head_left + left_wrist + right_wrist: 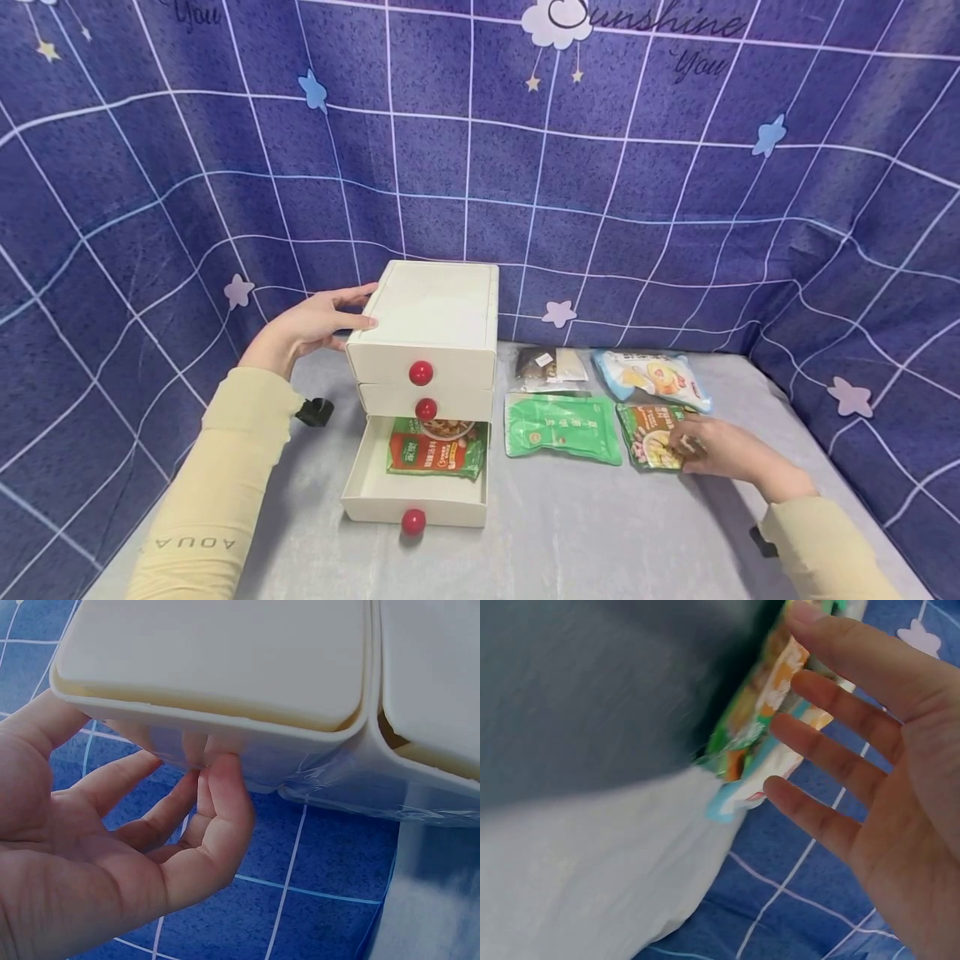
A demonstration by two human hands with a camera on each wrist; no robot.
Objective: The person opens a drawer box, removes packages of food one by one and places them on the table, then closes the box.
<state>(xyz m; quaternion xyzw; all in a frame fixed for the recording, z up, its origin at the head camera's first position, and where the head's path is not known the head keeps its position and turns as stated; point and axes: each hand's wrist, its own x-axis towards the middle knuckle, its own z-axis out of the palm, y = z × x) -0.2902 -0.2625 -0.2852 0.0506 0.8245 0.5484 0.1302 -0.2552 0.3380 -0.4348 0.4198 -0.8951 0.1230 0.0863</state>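
My left hand (pixel 318 323) rests against a white drawer box (pixel 438 304), thumb at the top edge and fingers at the side wall. The left wrist view shows that hand (pixel 127 847) with its fingertips at the wall. The lowest drawer (pixel 360 475) is pulled out; a red and green food packet (pixel 435 454) lies inside, its rear part hidden under the box. At the right, my right hand (pixel 727 450) is over a brown and green food packet (pixel 647 437) on the table. In the right wrist view its fingers are spread beside the packet (pixel 761 697).
Left of the brown packet lies a green pouch (pixel 562 429). Behind are a clear bag with dark and pale contents (pixel 551 367) and a blue-white packet (pixel 652 375). Red knobs (pixel 413 522) stick out from the drawers. A blue gridded cloth (pixel 480 150) hangs behind the grey-covered table (pixel 585 533).
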